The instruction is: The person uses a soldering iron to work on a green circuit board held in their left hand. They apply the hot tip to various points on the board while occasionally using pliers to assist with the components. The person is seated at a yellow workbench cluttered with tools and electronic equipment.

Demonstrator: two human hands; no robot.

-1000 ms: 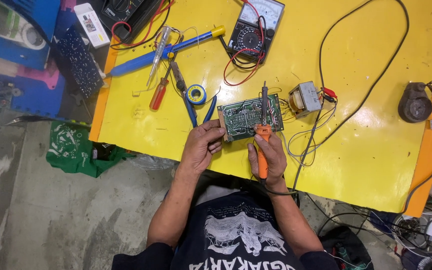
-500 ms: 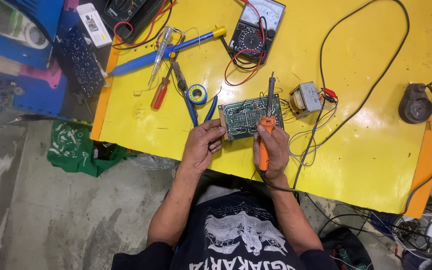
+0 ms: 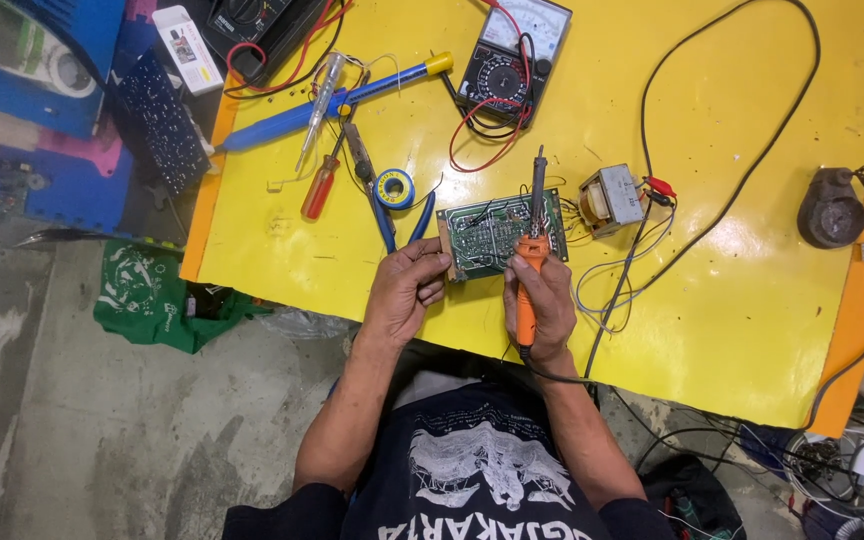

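A green circuit board (image 3: 497,233) lies on the yellow table (image 3: 712,290) near its front edge. My left hand (image 3: 407,288) grips the board's left edge. My right hand (image 3: 542,305) holds an orange-handled soldering iron (image 3: 529,265), whose metal shaft runs up over the board with the tip just past its far edge. A small transformer (image 3: 610,198) with red clips sits right of the board, joined to it by thin wires.
Blue-handled pliers (image 3: 387,218), a solder reel (image 3: 393,187), a red screwdriver (image 3: 322,185), a blue desoldering pump (image 3: 322,104) and an analogue multimeter (image 3: 512,62) lie behind. A soldering-iron stand (image 3: 837,207) is far right. A black cable (image 3: 732,170) loops across the table.
The soldering iron has shifted slightly right and further up across the board; its tip now reaches past the far edge. My left hand keeps its hold on the board.
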